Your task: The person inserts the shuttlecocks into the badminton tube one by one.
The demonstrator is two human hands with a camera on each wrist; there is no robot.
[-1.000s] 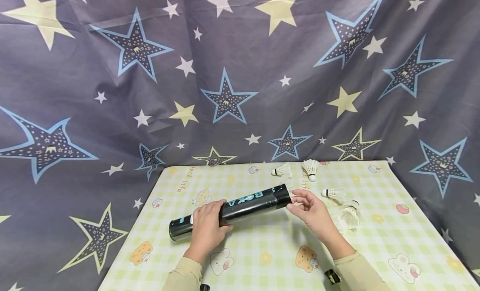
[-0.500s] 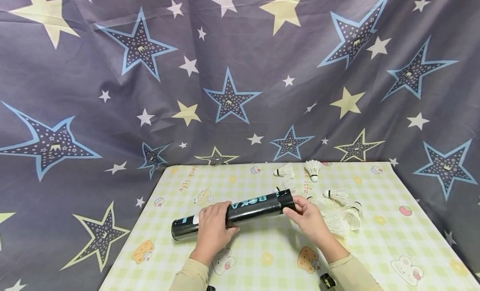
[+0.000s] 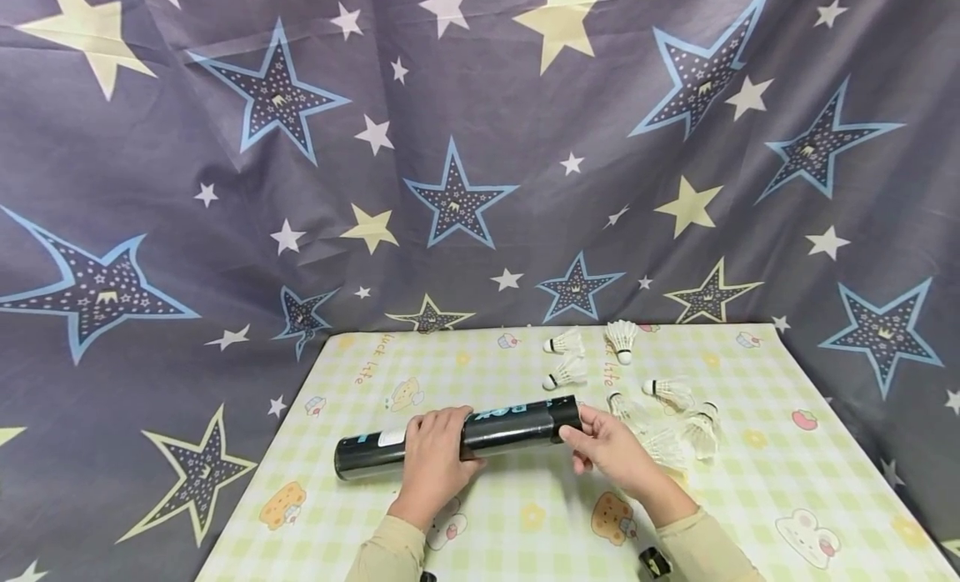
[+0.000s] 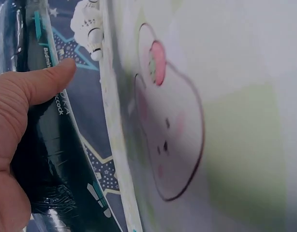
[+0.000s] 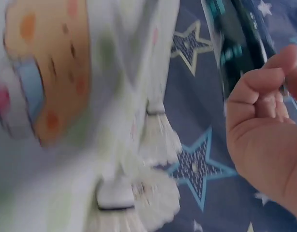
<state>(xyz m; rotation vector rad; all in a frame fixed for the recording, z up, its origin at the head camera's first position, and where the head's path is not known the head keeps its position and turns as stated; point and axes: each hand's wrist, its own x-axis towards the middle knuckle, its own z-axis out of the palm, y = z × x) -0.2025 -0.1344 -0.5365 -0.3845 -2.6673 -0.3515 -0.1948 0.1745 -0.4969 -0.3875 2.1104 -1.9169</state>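
Observation:
A long black shuttlecock tube with turquoise lettering lies at a slant above the tabletop, its right end higher. My left hand grips it around the middle, and in the left wrist view the thumb lies along its side. My right hand is at the tube's right end, thumb on the near side and fingers curled at the rim. In the right wrist view those curled fingers meet the tube's end. The inside of the tube is hidden, and whether anything sits between the right fingers and the rim is unclear.
White feather shuttlecocks lie to the right of and behind the tube, including one shuttlecock at the back edge and another shuttlecock further right. A green checked cloth covers the table. Behind it hangs a star-patterned curtain.
The tube's right end has come lower, so it lies flatter. My right hand has moved slightly left and down with that end, thumb now overlapping it. The left hand keeps its grip.

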